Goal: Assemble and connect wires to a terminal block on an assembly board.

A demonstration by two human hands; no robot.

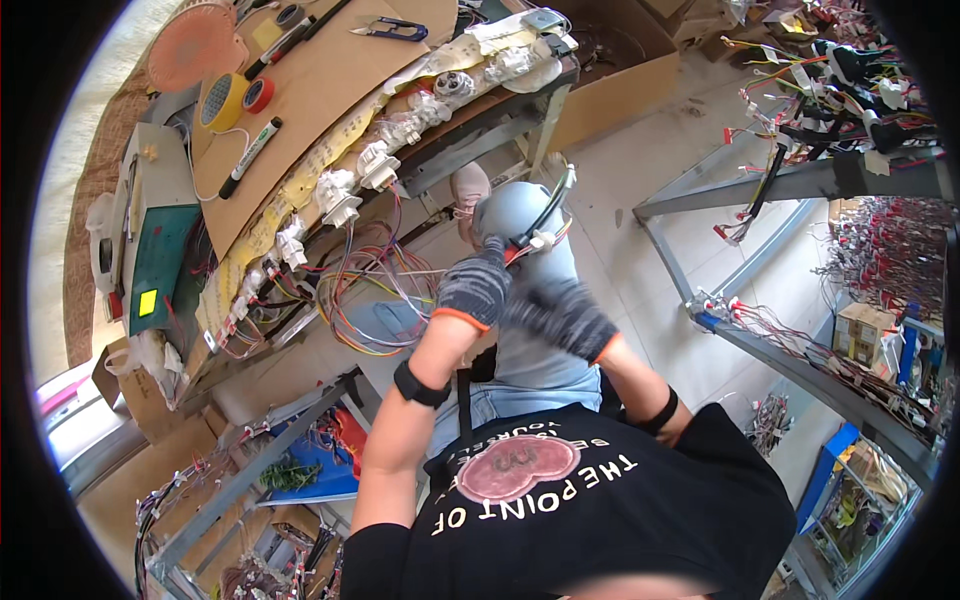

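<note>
My left hand [474, 282], in a dark grey knit glove with an orange cuff, is closed on a wire harness [543, 236] above my knee. Black, red and light wires run out past its fingertips, with a white piece among them and a pale end pointing up to the right. My right hand [568, 318], gloved the same way, is just below and to the right of the left one. Motion smears its fingers, so their hold is hidden. Left of my hands hangs a loose coil of coloured wires [375, 300] from the bench edge.
White connectors [377, 166] line the curved bench edge. On the cardboard top [300, 110] lie a marker [250, 157], yellow tape [222, 102], red tape [258, 95] and thread snips [390, 29]. A metal rack [800, 365] with several harnesses stands right; a cardboard box [615, 100] lies beyond.
</note>
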